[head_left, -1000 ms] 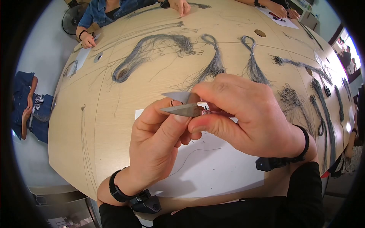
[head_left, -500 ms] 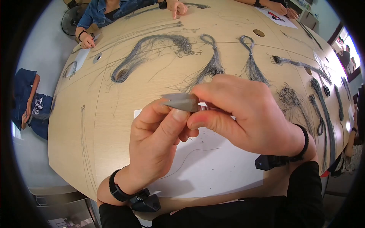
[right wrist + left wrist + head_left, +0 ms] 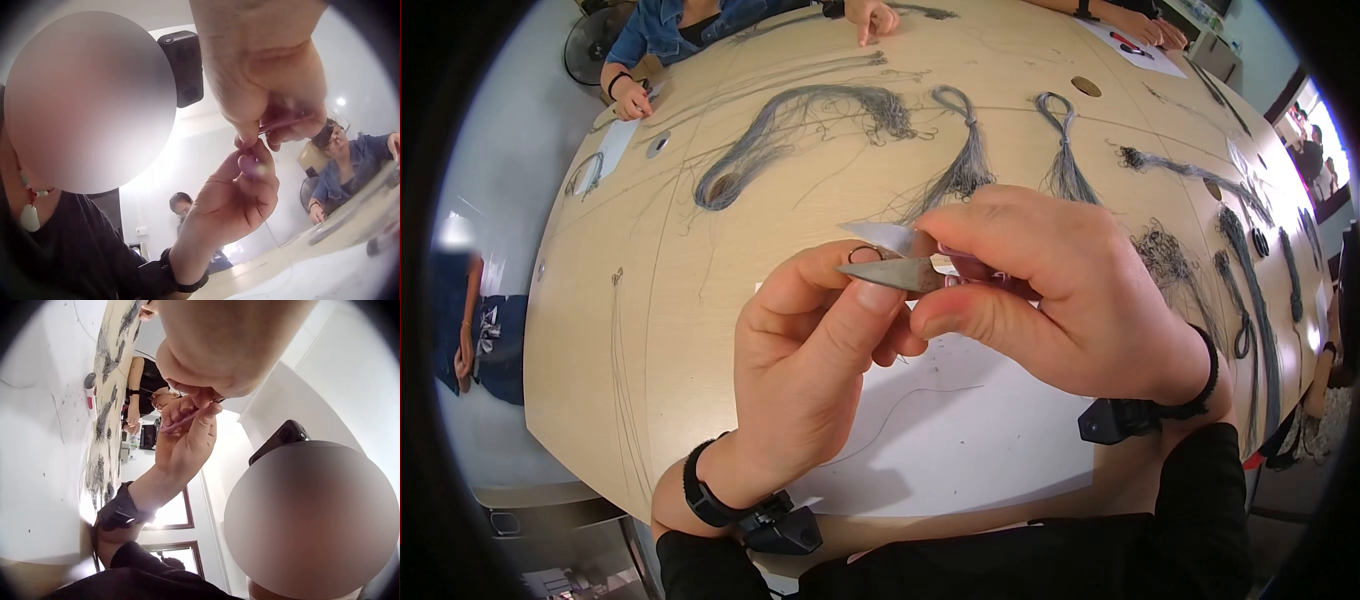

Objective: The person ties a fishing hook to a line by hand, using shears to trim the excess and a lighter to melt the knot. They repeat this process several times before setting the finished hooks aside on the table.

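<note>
My right hand (image 3: 1050,290) holds small scissors (image 3: 895,273) with pink handles, whose two blades stand apart and point left. A small dark loop of thin cord (image 3: 863,247) rises between the blades, at the fingertips of my left hand (image 3: 800,350). That hand pinches the cord between thumb and index finger, its thumb tip right at the lower blade. In the right wrist view, a thin strand (image 3: 270,232) hangs from below the left hand. Both hands are raised above a white paper sheet (image 3: 1010,450), where a long thin strand (image 3: 900,405) curves across.
Looped bundles of grey cord (image 3: 970,150) lie beyond my hands, with a tangled bundle (image 3: 1175,255) and several long hanks (image 3: 1250,300) to the right. Another person's hand (image 3: 870,18) touches the far table edge. Red-handled pliers (image 3: 1127,42) rest on a far sheet.
The scissor blades came together half a second ago and are spread apart again now. Both hands stay close together with only slight shifts. Across the table, the person's finger moves slightly.
</note>
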Available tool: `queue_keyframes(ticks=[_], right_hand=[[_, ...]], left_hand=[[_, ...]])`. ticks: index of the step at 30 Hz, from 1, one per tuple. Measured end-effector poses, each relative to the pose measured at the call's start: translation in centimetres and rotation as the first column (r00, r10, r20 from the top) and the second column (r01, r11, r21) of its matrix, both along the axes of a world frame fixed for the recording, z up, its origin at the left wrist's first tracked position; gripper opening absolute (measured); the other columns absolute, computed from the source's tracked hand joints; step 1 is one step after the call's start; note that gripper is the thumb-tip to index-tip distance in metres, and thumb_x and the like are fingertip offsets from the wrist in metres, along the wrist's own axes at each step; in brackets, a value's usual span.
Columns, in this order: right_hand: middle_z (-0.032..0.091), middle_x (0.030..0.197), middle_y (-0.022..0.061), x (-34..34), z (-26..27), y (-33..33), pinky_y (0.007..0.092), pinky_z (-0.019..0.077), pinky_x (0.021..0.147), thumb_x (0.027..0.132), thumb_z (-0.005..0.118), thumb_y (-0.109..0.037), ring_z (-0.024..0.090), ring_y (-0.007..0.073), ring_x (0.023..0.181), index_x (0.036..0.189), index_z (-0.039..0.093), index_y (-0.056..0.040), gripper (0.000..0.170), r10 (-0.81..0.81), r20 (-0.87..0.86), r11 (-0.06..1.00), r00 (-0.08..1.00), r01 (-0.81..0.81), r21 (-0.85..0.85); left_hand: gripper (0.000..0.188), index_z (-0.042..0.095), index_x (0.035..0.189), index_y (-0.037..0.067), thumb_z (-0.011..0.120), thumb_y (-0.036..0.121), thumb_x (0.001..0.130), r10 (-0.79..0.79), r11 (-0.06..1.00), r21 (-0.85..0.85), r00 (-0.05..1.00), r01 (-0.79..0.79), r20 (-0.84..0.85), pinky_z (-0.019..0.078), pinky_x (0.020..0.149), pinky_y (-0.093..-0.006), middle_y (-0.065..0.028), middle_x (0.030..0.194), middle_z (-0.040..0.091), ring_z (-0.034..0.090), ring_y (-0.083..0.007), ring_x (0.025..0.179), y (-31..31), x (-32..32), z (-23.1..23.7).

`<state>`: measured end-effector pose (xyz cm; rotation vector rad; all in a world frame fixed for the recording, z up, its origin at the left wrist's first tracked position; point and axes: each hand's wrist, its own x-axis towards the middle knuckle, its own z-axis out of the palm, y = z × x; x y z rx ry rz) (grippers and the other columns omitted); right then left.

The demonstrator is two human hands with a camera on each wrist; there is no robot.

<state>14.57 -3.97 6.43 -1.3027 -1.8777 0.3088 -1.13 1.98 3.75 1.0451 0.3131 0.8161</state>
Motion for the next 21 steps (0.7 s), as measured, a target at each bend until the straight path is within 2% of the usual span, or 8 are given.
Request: queue_keyframes(ticks=[6, 10, 12, 16, 18, 21], right_hand=[[0.05, 0.063, 0.006, -0.09, -0.03, 0.03, 0.0247, 0.0358, 0.048, 0.071, 0.06, -0.021, 0.044, 0.0171, 0.053, 0.086, 0.053, -0.0006, 0.027, 0.01, 0.021, 1.0, 1.0, -0.01, 0.006], [0.05, 0.063, 0.0062, -0.28, -0.46, 0.09, 0.025, 0.0361, 0.048, 0.07, 0.06, -0.021, 0.045, 0.0176, 0.053, 0.086, 0.053, -0.0008, 0.027, 0.002, -0.017, 0.996, 1.0, 0.0, 0.087], [0.05, 0.064, 0.0063, -0.29, -0.5, 0.1, 0.0251, 0.0362, 0.048, 0.07, 0.061, -0.021, 0.045, 0.0176, 0.053, 0.086, 0.053, -0.0008, 0.027, 0.002, -0.028, 0.995, 1.0, 0.0, 0.104], [0.05, 0.064, 0.0066, -0.31, -0.38, 0.02, 0.0251, 0.0366, 0.047, 0.069, 0.061, -0.021, 0.046, 0.0177, 0.053, 0.086, 0.053, -0.0008, 0.028, -0.007, -0.003, 0.996, 1.0, 0.007, 0.085], [0.05, 0.064, 0.0067, -0.38, -0.38, 0.04, 0.025, 0.0368, 0.047, 0.069, 0.061, -0.021, 0.047, 0.0177, 0.053, 0.086, 0.053, -0.0009, 0.028, -0.012, 0.007, 0.996, 1.0, 0.011, 0.088], [0.051, 0.064, 0.0068, -0.54, -0.51, 0.03, 0.0249, 0.0374, 0.047, 0.069, 0.061, -0.021, 0.047, 0.0176, 0.053, 0.086, 0.053, -0.001, 0.028, -0.021, -0.006, 0.992, 1.0, 0.022, 0.122]], left_hand=[[0.017, 0.05, 0.097, 0.004, 0.047, 0.005, 0.08, 0.011, 1.0, 0.026, 1.0, -0.011, 0.019, 0.0381, 0.053, -0.0209, -0.008, 0.082, 0.056, 0.05, -0.0109, 0.062, 0.02, 0.04, -0.48], [0.017, 0.051, 0.097, 0.004, 0.047, 0.005, 0.08, 0.009, 0.999, 0.032, 1.0, -0.01, 0.024, 0.0382, 0.053, -0.0209, -0.008, 0.082, 0.056, 0.05, -0.0107, 0.063, 0.17, 0.0, -0.58], [0.019, 0.047, 0.1, 0.006, 0.045, 0.01, 0.082, -0.084, 0.992, 0.092, 0.996, 0.082, 0.02, 0.0465, 0.069, -0.0268, -0.0107, 0.093, 0.054, 0.054, -0.0171, 0.085, 0.61, -0.42, -0.96], [0.019, 0.047, 0.1, 0.006, 0.045, 0.01, 0.082, -0.081, 0.993, 0.089, 0.997, 0.079, 0.018, 0.0465, 0.069, -0.027, -0.0106, 0.093, 0.054, 0.054, -0.0166, 0.084, 0.41, -0.2, -0.77], [0.015, 0.052, 0.094, 0.003, 0.048, 0.007, 0.08, 0.004, 1.0, 0.003, 0.999, -0.004, 0.033, 0.0379, 0.053, -0.0201, -0.0078, 0.083, 0.056, 0.049, -0.009, 0.064, -0.07, 0.16, -0.41], [0.015, 0.052, 0.094, 0.003, 0.049, 0.008, 0.08, 0.028, 0.999, -0.037, 1.0, -0.028, 0.006, 0.0376, 0.053, -0.0199, -0.007, 0.082, 0.056, 0.048, -0.0088, 0.064, -0.26, 0.17, -0.33]])
